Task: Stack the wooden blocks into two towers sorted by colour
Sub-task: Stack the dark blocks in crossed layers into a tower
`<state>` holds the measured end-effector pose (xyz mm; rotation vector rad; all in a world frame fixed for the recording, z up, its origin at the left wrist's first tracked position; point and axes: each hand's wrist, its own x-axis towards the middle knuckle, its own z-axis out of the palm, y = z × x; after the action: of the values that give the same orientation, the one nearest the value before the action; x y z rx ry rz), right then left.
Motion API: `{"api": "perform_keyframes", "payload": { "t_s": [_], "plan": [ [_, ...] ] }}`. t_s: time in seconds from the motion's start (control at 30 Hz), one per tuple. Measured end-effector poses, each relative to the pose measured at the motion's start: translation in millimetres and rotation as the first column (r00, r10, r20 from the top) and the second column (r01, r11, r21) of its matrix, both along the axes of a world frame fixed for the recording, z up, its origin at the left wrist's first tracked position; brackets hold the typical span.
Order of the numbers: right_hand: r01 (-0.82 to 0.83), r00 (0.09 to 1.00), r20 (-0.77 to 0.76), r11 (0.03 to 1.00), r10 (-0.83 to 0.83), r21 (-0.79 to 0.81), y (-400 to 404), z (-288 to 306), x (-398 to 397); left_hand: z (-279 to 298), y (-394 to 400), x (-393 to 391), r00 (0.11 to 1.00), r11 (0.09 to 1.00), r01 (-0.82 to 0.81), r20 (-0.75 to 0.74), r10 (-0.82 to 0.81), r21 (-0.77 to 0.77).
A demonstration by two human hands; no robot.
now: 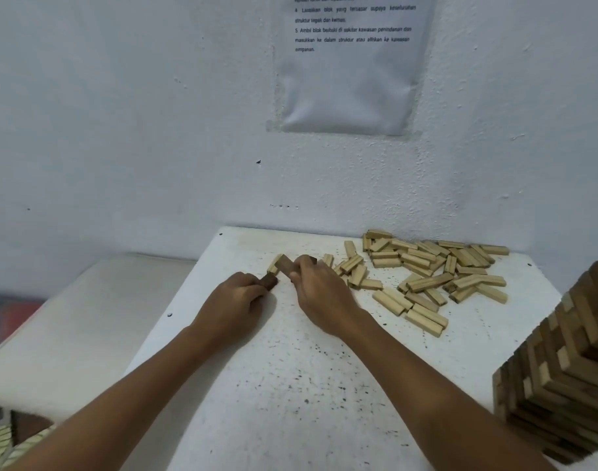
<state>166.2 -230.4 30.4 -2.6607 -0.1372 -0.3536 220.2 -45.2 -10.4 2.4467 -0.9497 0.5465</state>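
On the white table (290, 385) my left hand (234, 299) grips a dark brown block (269, 281) at its near end. My right hand (316, 290) pinches another dark block (285, 265) that lies beside a light block (274, 265); the three blocks touch near the table's far middle. A loose heap of light blocks (433, 266) spreads over the far right of the table. A tall tower (562, 368) of mixed dark and light blocks stands at the right edge, close to my right forearm.
A white wall with a taped paper sheet (350, 62) rises behind the table. A lower pale surface (69, 317) lies to the left. Striped fabric (5, 443) shows at the bottom left corner.
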Motion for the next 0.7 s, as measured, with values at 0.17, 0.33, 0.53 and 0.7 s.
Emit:
{"api": "perform_keyframes", "payload": {
  "t_s": [0.17, 0.33, 0.53, 0.7],
  "plan": [
    [-0.122, 0.992, 0.031, 0.992, 0.121, 0.021, 14, -1, -45, 14, 11, -33, 0.999, 1.0, -0.009, -0.034, 0.009, -0.015],
    [-0.171, 0.985, -0.015, 0.98, 0.173, 0.1, 14, 6, -95, 20, 22, -69, 0.966, 0.98, 0.192, -0.166, -0.197, -0.048],
    [0.192, 0.98, -0.096, 0.959, -0.175, 0.21, -6, -2, -100, 12, 20, -78, 0.948, 0.978, 0.2, -0.264, -0.178, 0.057],
    [0.292, 0.94, -0.219, 0.949, -0.262, 0.119, -3, -12, -107, 19, 0, -83, 0.897, 0.977, 0.206, -0.407, -0.171, 0.044]
  ]
}}
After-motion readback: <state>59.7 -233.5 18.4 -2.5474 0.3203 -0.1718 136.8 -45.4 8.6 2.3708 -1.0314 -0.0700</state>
